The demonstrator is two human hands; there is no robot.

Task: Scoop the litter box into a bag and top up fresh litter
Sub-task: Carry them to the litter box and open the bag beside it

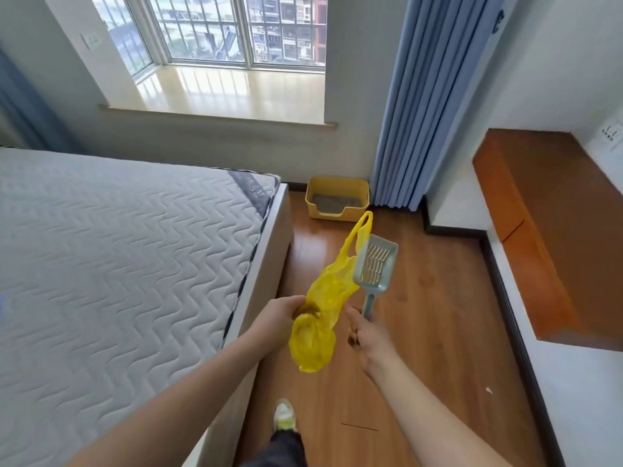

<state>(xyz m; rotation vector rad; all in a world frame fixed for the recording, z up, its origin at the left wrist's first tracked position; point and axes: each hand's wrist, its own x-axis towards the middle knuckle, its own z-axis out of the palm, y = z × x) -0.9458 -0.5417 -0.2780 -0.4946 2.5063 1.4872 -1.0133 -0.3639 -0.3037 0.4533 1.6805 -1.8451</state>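
Litter box [337, 198] way over by the curtain [404, 129], unscooped. Left hand [283, 315] pinching yellow bag [323, 298], right hand [367, 338] wrapped round scoop [374, 267] handle. Next up, probably: walk over, crouch, open bag.

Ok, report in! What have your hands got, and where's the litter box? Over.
Left hand grips yellow bag. Right hand grips scoop. Litter box ahead by curtain, unscooped. Floor path open.

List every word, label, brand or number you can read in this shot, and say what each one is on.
None can be read.
Mattress: a pale mark on its dark corner band, too blurred to read.
Yellow bag, scoop, litter box: no print visible.
Wall socket: no legible marking.
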